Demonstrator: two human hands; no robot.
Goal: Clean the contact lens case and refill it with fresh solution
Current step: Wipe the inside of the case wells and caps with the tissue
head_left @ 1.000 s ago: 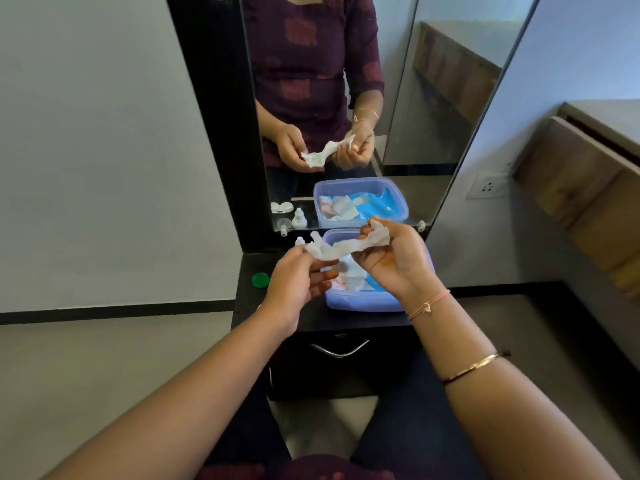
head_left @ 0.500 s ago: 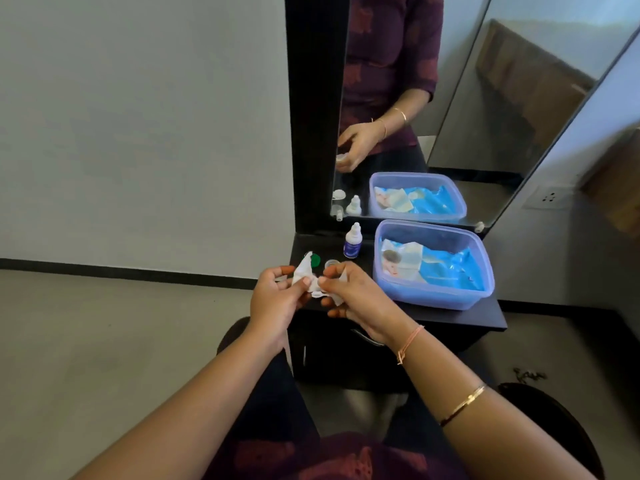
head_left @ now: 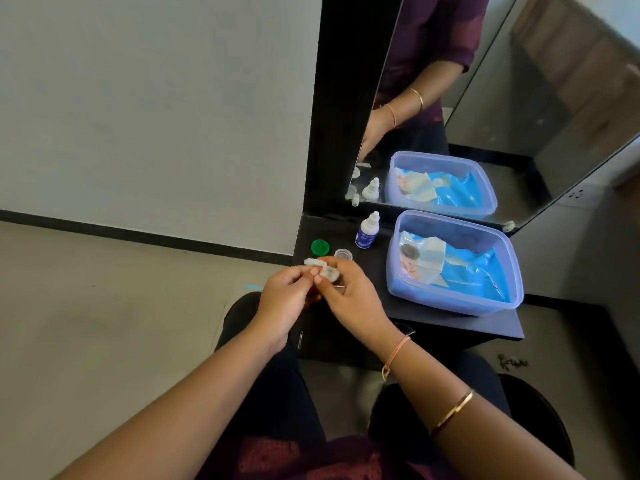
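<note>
The black dressing-table shelf bears a translucent lavender plastic tub, which holds blue plastic packets and a pale folded tissue pack. At the shelf's left front edge, the left hand and right hand both pinch a small white piece, too blurred to tell lens case from tissue. Just behind them stand a white dropper bottle with a blue label, a green round cap and a clear round cap.

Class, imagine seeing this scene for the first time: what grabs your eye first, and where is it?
Both hands meet at centre, the left hand and right hand pinching a small white item. To their right sits a lilac tub holding bright blue packaging; just beyond the hands lies a green cap.
</note>
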